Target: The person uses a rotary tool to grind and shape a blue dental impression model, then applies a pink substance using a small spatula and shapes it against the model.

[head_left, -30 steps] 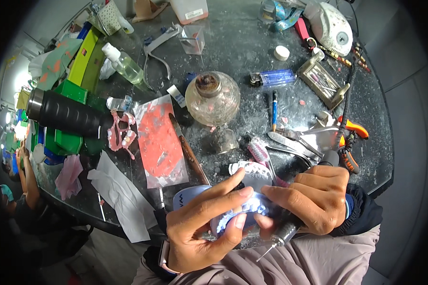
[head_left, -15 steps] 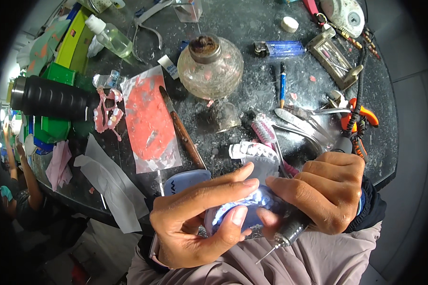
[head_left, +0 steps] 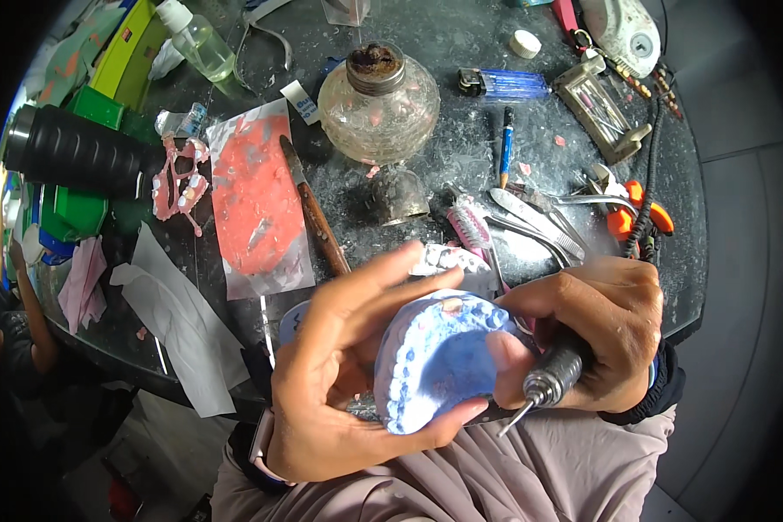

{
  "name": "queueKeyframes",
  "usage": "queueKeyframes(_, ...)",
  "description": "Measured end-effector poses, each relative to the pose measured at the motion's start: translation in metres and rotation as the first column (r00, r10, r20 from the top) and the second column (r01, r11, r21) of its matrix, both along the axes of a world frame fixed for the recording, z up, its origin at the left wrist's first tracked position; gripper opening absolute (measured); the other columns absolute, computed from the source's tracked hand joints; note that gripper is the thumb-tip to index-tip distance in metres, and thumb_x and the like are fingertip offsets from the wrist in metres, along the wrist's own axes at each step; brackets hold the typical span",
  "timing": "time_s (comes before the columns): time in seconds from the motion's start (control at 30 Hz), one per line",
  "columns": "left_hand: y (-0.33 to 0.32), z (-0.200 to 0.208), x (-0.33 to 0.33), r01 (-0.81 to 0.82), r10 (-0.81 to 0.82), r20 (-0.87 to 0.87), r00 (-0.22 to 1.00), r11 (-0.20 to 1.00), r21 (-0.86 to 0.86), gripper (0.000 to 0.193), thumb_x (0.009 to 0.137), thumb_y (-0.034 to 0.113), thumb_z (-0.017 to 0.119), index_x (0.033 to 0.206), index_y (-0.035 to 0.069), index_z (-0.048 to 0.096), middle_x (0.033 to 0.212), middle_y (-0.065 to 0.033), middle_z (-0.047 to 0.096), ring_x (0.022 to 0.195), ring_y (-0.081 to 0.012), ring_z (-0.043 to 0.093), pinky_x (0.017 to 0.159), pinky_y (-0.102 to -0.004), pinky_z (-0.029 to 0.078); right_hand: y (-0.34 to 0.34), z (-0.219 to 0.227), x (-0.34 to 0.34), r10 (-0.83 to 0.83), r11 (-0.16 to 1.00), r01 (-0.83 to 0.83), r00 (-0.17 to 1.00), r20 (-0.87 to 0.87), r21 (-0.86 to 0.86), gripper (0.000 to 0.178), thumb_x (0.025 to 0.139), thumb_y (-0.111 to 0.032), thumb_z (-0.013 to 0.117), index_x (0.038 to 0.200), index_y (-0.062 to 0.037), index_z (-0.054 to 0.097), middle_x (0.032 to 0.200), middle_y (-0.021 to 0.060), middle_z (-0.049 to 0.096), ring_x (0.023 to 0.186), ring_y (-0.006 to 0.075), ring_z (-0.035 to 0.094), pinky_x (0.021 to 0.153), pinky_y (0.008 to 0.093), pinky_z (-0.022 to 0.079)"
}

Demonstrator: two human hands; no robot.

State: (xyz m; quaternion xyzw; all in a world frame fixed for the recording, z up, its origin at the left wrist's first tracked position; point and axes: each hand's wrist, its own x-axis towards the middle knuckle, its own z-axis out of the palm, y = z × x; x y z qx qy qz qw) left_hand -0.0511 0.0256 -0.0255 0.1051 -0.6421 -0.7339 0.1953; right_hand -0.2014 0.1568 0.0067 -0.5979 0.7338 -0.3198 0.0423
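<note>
A blue plaster dental model (head_left: pixel 448 370) with a row of teeth along its curved rim is tilted up toward me over my lap. My left hand (head_left: pixel 335 383) grips it from the left, thumb along the lower edge and fingers behind. In my right hand (head_left: pixel 596 335) is a dark rotary handpiece (head_left: pixel 558 372), its thin metal bur pointing down and left, apart from the model. The right thumb touches the model's right side. Just beyond the hands, a white tooth model (head_left: pixel 452 261) is partly hidden by my left fingers.
A glass spirit lamp (head_left: pixel 378 109) stands mid-table, with its metal cap (head_left: pixel 398 198) nearer me. To the left lie a pink wax sheet (head_left: pixel 257 204), a wooden-handled knife (head_left: pixel 322 226) and a black bottle (head_left: pixel 83 155). Tweezers (head_left: pixel 535 226), a toothbrush (head_left: pixel 468 224) and orange-handled pliers (head_left: pixel 639 209) sit right.
The blue model has turned so its toothed rim and hollow inside face me. My left fingers have spread wider around it. The handpiece has shifted slightly right and up.
</note>
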Motion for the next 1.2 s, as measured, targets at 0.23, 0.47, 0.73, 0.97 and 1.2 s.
queueKeyframes(0.23,-0.003,0.008,0.005,-0.035,0.036,-0.006,0.999,0.995,0.092,0.078,0.056,0.007,0.086,0.121,-0.010,0.047,0.104,-0.0204,0.063,0.097,-0.0218,0.062,0.085,-0.0311,0.049,-0.003,0.013,-0.003,0.019,1.000,-0.017,0.993,0.118,-0.020,0.032,0.067,-0.025,0.075,0.083,0.0011,0.068,0.048,0.0004,0.053,0.037,0.0098,0.049,0.038,0.0230,0.035)
queueKeyframes(0.47,-0.007,0.008,0.007,-0.021,0.017,-0.041,0.999,0.993,-0.117,0.076,0.053,0.020,0.087,0.115,-0.009,0.055,0.088,-0.0165,0.067,0.080,-0.0169,0.066,0.069,-0.0264,0.053,0.003,0.019,-0.004,0.178,0.983,-0.170,0.977,0.120,-0.070,0.029,0.068,-0.016,0.071,0.093,-0.0008,0.069,0.057,0.0044,0.063,0.039,0.0113,0.053,0.041,0.0211,0.039)
queueKeyframes(0.73,-0.006,0.003,0.007,-0.043,0.029,-0.083,0.996,0.984,-0.175,0.075,0.052,0.021,0.087,0.114,-0.008,0.057,0.087,-0.0156,0.067,0.077,-0.0155,0.065,0.069,-0.0256,0.052,0.004,0.021,-0.005,0.184,0.983,-0.185,0.975,0.128,0.000,0.029,0.067,-0.012,0.067,0.094,-0.0025,0.069,0.064,0.0029,0.067,0.043,0.0111,0.057,0.045,0.0213,0.042)
queueKeyframes(0.97,-0.006,-0.002,0.008,-0.070,0.049,-0.110,0.993,0.978,-0.198,0.074,0.051,0.021,0.086,0.113,-0.008,0.058,0.088,-0.0151,0.067,0.077,-0.0154,0.065,0.069,-0.0256,0.052,0.004,0.017,-0.004,0.206,0.979,-0.206,0.974,0.099,-0.011,0.029,0.067,-0.012,0.065,0.095,-0.0026,0.070,0.063,0.0019,0.066,0.042,0.0113,0.056,0.045,0.0213,0.042)
queueKeyframes(1.2,-0.005,0.006,0.006,-0.032,0.025,-0.054,0.998,0.991,-0.133,0.071,0.053,0.017,0.084,0.113,-0.009,0.057,0.093,-0.0169,0.066,0.082,-0.0168,0.065,0.072,-0.0266,0.052,0.003,0.017,-0.003,0.196,0.979,-0.189,0.974,0.112,-0.074,0.029,0.069,-0.016,0.066,0.094,-0.0020,0.070,0.058,0.0013,0.064,0.040,0.0106,0.054,0.043,0.0214,0.040)
